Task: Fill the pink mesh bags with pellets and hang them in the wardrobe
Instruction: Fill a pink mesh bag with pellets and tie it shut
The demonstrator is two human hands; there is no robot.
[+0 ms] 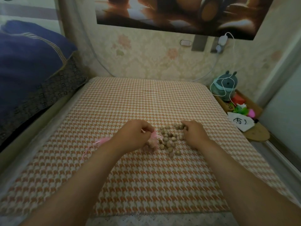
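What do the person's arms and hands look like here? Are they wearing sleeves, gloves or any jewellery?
Both forearms are bare right down to the bottom of the picture, with no sleeve in view. The left hand and right hand wear no gloves, and no watch, bracelet or ring shows on the sides we can see.

Orange-white houndstooth cover (146, 101) on bed. Blue blanket (27, 59) heaped at left, over dark patterned cloth (53, 88). Poster (179, 12) on floral wall. Grey plush (225, 85) at right w/ white cable (234, 51) looped across it; white pouch (241, 122) nearer, beside toys.
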